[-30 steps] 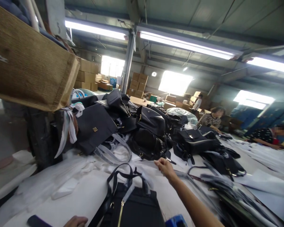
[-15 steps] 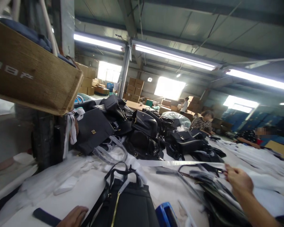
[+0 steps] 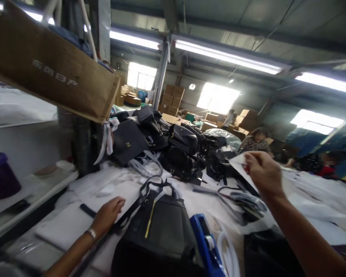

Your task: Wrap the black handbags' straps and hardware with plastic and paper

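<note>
A black backpack [image 3: 164, 231] with a gold zipper lies in front of me, its thin straps [image 3: 154, 182] at the far end. My right hand [image 3: 262, 173] is raised over the right side of the table, closed in a pinch on a thin white strip [image 3: 237, 161]. Part of the strip's run is hidden behind the hand and arm. Left of the backpack, my left hand [image 3: 108, 215] hovers near its strap, fingers loosely bent, with nothing visible in them. A dark strap end [image 3: 88, 211] lies just behind that hand. Beside the backpack's right edge lies a blue tape dispenser [image 3: 206, 244].
Black bags [image 3: 181, 154] form a pile farther back on the white-covered table. A brown printed bag [image 3: 54, 73] hangs at upper left by a dark post [image 3: 85, 142]. A purple bucket [image 3: 1, 177] stands at far left. Two people [image 3: 253, 142] work along the right side.
My right hand has moved left and up, and the strip no longer stretches straight across the table. My left hand has come farther forward. The view has shifted left and down.
</note>
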A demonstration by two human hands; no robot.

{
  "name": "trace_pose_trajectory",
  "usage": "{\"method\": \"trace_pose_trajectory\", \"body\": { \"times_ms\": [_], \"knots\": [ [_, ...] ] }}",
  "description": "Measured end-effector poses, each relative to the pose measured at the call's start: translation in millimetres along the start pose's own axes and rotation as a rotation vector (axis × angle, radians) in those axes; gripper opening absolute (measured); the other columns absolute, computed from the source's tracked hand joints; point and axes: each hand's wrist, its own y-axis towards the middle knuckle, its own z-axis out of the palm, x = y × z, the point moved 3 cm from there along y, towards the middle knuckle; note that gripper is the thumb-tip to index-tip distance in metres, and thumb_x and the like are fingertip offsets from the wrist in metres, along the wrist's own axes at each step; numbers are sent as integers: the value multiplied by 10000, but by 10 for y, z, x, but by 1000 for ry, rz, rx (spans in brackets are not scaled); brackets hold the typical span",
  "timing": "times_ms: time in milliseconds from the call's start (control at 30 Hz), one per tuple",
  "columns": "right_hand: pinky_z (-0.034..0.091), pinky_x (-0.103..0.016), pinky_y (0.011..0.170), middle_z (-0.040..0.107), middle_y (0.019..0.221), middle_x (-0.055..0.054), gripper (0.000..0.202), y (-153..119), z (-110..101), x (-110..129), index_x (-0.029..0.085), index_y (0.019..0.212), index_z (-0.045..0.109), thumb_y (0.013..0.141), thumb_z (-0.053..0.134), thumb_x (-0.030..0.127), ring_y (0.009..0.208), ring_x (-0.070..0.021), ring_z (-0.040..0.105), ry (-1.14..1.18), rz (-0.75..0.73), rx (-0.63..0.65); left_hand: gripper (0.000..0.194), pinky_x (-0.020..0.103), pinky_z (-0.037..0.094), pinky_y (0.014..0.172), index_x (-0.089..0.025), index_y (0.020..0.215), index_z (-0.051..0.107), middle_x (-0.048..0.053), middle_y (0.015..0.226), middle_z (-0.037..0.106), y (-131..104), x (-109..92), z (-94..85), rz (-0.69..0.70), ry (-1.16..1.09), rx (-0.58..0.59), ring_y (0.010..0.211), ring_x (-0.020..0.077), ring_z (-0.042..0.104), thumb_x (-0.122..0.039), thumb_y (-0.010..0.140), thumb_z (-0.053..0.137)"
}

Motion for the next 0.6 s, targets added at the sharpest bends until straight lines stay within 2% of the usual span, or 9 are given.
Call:
{"method": "trace_pose_trajectory", "body": {
  "times_ms": [67, 133, 200, 267, 333, 467, 533, 600],
  "knots": [
    [439, -242, 571, 633, 638, -3, 265, -256, 580, 696, 201, 927, 639, 898, 522, 436, 549, -137, 596, 131, -100, 217, 277, 298, 487, 649, -210, 886, 661, 29, 812, 698, 74, -87, -133, -22, -32, -21, 711, 205, 668, -428, 853, 493],
    [406, -217, 566, 632, 645, 8, 180, -594, 996, 1402, 192, 904, 639, 917, 530, 335, 547, -116, 573, 284, -325, 446, 294, 281, 487, 641, -205, 949, 650, 31, 855, 694, 127, -150, -261, -27, -82, -38, 737, 190, 659, -433, 864, 486],
    [382, -208, 595, 667, 728, 0, 117, -912, 1206, 1976, 189, 892, 632, 918, 548, 265, 616, -112, 589, 354, -535, 577, 300, 269, 487, 624, -196, 977, 648, 29, 858, 690, 129, -182, -355, -29, -141, -52, 711, 171, 644, -428, 864, 494],
    [364, -206, 620, 692, 825, -8, 89, -1145, 1297, 2347, 190, 903, 624, 927, 549, 232, 699, -116, 610, 362, -694, 663, 295, 259, 481, 600, -183, 963, 655, 28, 834, 687, 73, -155, -399, -40, -211, -68, 673, 156, 629, -419, 854, 516],
    [352, -209, 631, 699, 881, -10, 88, -1272, 1345, 2512, 192, 919, 617, 940, 540, 231, 749, -121, 620, 333, -788, 721, 292, 253, 471, 575, -166, 926, 664, 30, 789, 685, -31, -51, -415, -72, -291, -92, 634, 147, 616, -418, 839, 546],
    [339, -219, 628, 701, 879, -6, 108, -1328, 1417, 2486, 198, 929, 611, 959, 518, 246, 759, -127, 633, 232, -842, 812, 371, 268, 478, 565, -124, 897, 659, 70, 779, 695, -318, 195, -549, -174, -481, -159, 615, 160, 627, -479, 825, 582],
    [327, -227, 611, 703, 853, -4, 119, -1359, 1426, 2481, 199, 918, 608, 961, 513, 256, 744, -129, 641, 171, -871, 865, 446, 304, 515, 663, -109, 979, 644, 117, 900, 709, -463, 151, -717, -194, -585, -191, 734, 190, 663, -525, 858, 537],
    [300, -242, 574, 702, 814, -7, 141, -1438, 1407, 2585, 195, 887, 600, 958, 515, 282, 702, -137, 641, 120, -937, 905, 516, 348, 512, 829, -125, 1122, 605, 146, 1096, 682, -587, -85, -916, -161, -694, -199, 945, 219, 656, -563, 907, 439]
  ]
}}
